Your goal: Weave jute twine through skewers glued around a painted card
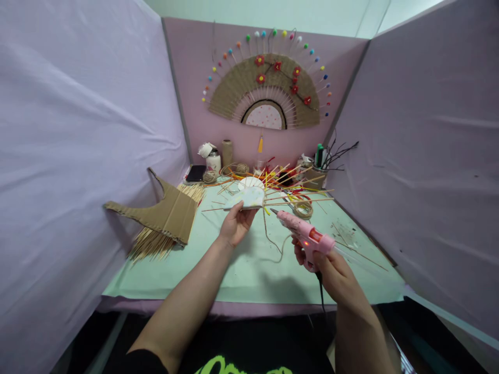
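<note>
My left hand grips the lower edge of a pale half-round piece above the table. Thin wooden sticks fan out from the piece, mostly toward the right. A length of twine hangs from its right end and trails onto the table. In my right hand is a pink hot glue gun, its small light glowing orange. The gun's dark nozzle points up and left, close to the piece's right end; whether it touches cannot be made out. A black cord runs down from the handle.
Cut cardboard lies on a bundle of sticks at left. Along the back stand a jar, a tan roll and a pot of pens and twigs. Twine coils lie at right. A decorated fan hangs behind.
</note>
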The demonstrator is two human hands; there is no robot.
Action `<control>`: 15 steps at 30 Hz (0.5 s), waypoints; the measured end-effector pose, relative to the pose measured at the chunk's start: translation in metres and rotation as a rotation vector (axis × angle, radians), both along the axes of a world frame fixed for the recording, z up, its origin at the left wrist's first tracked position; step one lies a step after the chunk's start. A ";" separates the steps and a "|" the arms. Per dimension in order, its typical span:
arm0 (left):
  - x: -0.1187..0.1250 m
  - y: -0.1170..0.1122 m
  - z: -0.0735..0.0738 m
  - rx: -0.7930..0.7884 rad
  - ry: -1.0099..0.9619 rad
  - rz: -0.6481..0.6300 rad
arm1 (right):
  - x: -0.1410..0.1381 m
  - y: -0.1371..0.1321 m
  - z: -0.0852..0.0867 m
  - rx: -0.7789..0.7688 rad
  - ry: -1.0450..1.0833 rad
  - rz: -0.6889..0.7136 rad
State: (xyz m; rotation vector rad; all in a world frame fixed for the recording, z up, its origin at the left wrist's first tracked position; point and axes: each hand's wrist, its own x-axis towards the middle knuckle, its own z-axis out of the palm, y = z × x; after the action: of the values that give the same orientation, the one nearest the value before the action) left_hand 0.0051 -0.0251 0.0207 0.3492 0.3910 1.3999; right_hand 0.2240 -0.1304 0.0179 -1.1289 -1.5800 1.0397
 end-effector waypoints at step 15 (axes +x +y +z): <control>-0.009 -0.003 -0.001 -0.093 -0.086 -0.040 | -0.018 -0.008 0.001 0.073 0.077 0.106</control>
State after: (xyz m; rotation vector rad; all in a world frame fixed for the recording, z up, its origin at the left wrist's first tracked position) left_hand -0.0036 -0.0281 0.0198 0.2191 0.3757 1.3483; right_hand 0.2057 -0.1382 0.0189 -0.9532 -1.6173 1.0729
